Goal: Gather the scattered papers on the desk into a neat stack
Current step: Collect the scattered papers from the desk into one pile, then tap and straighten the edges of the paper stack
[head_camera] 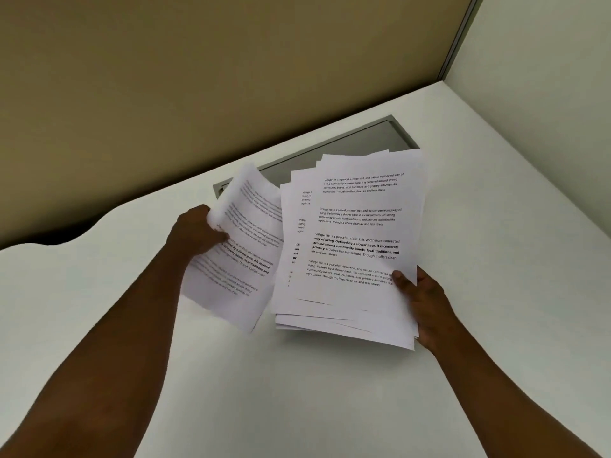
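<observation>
My right hand [421, 300] grips a loose pile of several printed white sheets [350, 246] at its right edge, thumb on top. The sheets in the pile are fanned, their edges uneven at the bottom and the left. My left hand [195, 231] holds a separate printed sheet or thin bunch [238, 252] by its upper left edge. That paper is lifted, tilted and blurred, and its right side meets the left edge of the pile. Both lots of paper hang just above the white desk [297, 391].
A grey recessed cable flap [330, 153] is set into the desk behind the papers. A tan partition [198, 77] stands along the back and a pale wall panel [545, 94] on the right. The desk's left back edge curves inward.
</observation>
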`<state>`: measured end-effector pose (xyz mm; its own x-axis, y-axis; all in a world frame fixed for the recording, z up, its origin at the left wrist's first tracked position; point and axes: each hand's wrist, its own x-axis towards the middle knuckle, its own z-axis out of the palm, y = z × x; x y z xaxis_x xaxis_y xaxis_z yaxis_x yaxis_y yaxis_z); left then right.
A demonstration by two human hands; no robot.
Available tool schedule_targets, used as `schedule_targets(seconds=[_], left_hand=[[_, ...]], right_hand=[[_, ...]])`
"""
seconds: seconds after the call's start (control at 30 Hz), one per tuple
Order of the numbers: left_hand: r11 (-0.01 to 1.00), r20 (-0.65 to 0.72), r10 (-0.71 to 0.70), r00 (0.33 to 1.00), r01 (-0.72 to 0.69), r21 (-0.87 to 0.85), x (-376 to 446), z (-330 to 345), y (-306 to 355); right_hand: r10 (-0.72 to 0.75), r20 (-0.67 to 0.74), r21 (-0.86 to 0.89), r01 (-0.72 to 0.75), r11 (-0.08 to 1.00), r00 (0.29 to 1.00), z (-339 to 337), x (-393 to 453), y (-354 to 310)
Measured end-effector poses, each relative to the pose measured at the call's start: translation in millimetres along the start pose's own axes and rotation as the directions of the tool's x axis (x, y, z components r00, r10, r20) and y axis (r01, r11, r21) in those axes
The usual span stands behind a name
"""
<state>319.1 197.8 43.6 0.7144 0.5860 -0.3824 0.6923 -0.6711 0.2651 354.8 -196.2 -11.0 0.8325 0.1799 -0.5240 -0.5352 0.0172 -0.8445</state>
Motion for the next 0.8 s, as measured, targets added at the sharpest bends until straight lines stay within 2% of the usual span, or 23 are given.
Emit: schedule_targets(seconds=[0.13, 0.27, 0.37, 0.43, 0.5, 0.57, 0.63, 0.7, 0.8], left_hand=[[0.998, -0.119, 0.057, 0.991, -0.061, -0.028, -72.8, -43.1, 11.8], [0.981, -0.316, 0.16, 0.935, -0.186, -0.055, -159.9, -81.7, 29.0], [0.931, -0.404, 0.183, 0.896, -0.29, -0.222, -220.1, -100.7, 36.6], [0.807, -0.386, 0.16, 0.909, -0.345, -0.479, -255.1, -108.9, 41.1], [0.558, -0.341, 0.188, 0.921, -0.386, -0.734, -285.2, -113.3, 46.4], [0.312, -0.315, 0.219, 0.924, -0.372, -0.874, -303.6, -112.0, 46.4], [0.169, -0.248, 0.193, 0.95, -0.281, -0.945, -310.4, -102.6, 41.6], [0.197, -0.156, 0.149, 0.977, -0.184, -0.963, -313.4, -88.3, 29.9], [0.4, -0.065, 0.004, 0.998, -0.062, -0.914, -309.2, -52.8, 4.5]], right_hand=[[0.032, -0.008, -0.013, -0.032, 0.999, 0.999, -7.7, -19.1, 0.0], [0.06, 0.008, -0.083, -0.06, 0.995, 0.998, -13.8, -42.1, 11.4], [0.085, 0.022, -0.101, -0.082, 0.991, 0.996, -14.5, -62.1, 15.8], [0.097, 0.043, -0.107, -0.092, 0.99, 0.994, -12.0, -73.7, 18.4], [0.106, 0.071, -0.113, -0.098, 0.989, 0.992, -8.7, -86.3, 21.4], [0.107, 0.117, -0.128, -0.092, 0.988, 0.987, -4.1, -100.5, 22.3], [0.126, 0.182, -0.139, -0.102, 0.985, 0.975, -0.1, -114.0, 20.9], [0.146, 0.266, -0.125, -0.117, 0.985, 0.953, 4.4, -128.7, 17.8], [0.129, 0.354, -0.152, -0.079, 0.985, 0.926, 8.7, -145.0, 15.2]])
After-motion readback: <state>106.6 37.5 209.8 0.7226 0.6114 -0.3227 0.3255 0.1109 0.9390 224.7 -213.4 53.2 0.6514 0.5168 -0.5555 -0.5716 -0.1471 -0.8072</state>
